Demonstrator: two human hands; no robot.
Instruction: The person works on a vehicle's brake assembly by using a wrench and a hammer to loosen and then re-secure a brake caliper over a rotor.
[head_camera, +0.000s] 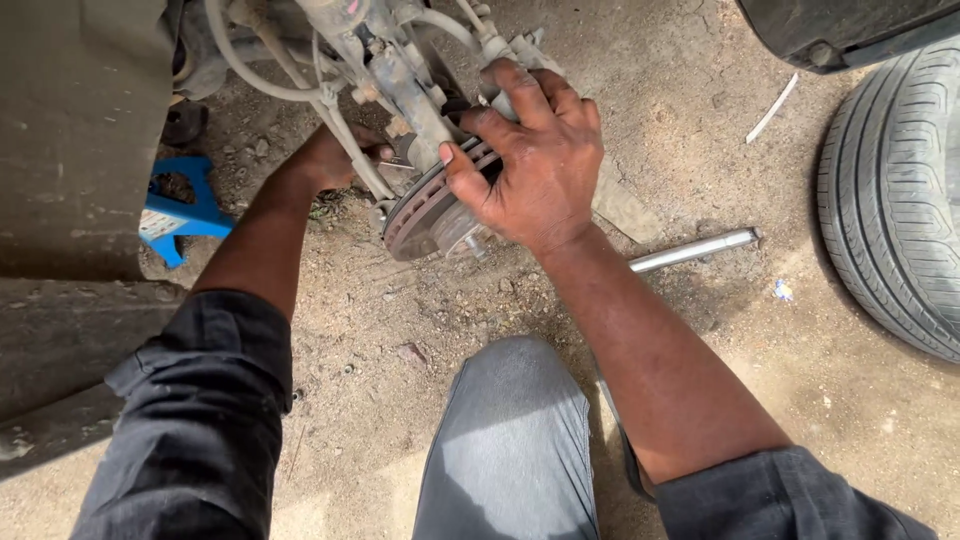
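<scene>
A: List the items, largest first.

B: Vehicle body panel (80, 130), upper left, dusty grey-brown. Black tyre (900, 200), right edge, lying on the dirt ground (700, 340). Brake disc (420, 205), rusty grey, at upper centre on the exposed wheel hub, tilted with its face down and to the left. Metal bar (690, 250), silver, lying on the ground just right of the right wrist. Blue jack stand (185, 215), at left under the body; it carries a pale rectangular label on its left face, text too small to read. A small white strip (772, 108) lies on the ground at upper right.

A: Hand positions?

B: Right hand (530, 165): arm extended forward, palm down over the top of the brake disc and the caliper area. Fingers spread and curled over the assembly; thumb pressed against the disc edge.

Left hand (335, 155): arm reaches behind the disc, beside the pale hoses (330, 110). Its fingers are closed around a small metal part; the part itself cannot be identified.
</scene>
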